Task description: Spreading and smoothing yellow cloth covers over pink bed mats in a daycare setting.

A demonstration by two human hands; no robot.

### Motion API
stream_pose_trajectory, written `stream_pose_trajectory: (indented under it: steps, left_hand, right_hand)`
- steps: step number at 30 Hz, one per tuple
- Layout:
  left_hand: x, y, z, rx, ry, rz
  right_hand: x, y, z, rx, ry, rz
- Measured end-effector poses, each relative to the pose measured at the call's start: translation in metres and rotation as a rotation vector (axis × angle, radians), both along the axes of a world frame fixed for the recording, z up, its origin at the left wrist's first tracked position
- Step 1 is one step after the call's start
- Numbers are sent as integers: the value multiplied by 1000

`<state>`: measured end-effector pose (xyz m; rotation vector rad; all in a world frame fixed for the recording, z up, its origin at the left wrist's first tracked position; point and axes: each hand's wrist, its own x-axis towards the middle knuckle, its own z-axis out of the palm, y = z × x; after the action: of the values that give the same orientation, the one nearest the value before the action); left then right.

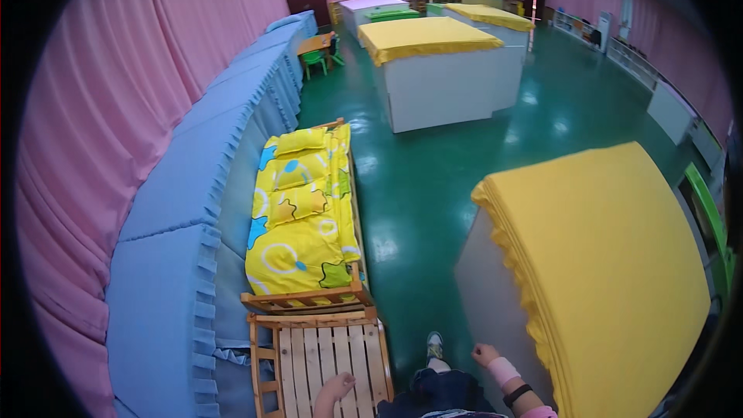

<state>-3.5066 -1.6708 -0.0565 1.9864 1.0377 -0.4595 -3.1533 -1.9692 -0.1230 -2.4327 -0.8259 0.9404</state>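
My left hand (338,385) hangs over a small wooden bed frame (306,348) with bare pale slats. Its fingers look loosely curled, and nothing shows in them. Out to the right, my right hand (484,354) is closed in a fist with no object visible in it. It is beside the grey side of a large block draped with a ruffled yellow cover (604,263). Just beyond the slatted frame stands a second wooden bed, made up with a yellow patterned quilt (298,244) and several matching pillows (299,207).
Blue ruffled covers (166,178) drape a long row along the pink curtain (101,147) at left. Green floor (414,209) runs between the beds and the blocks. Another yellow-covered block (441,85) stands ahead. A green chair (313,62) is by a small table.
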Motion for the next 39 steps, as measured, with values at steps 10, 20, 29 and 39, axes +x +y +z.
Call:
stream_pose_trajectory:
  steps: [10,20,29,39]
  left_hand:
    - [56,89,-11,-167,47,259]
    - [202,199,3,-163,-81,400]
    - [421,410,-71,-96,19,70]
    - [625,608,-33,-187,-238,131]
  right_hand:
    - [156,265,15,239,139,168]
    - [296,450,44,202,-51,300]
    - [512,552,2,137,-84,113]
    - [671,482,-59,182,125,-906]
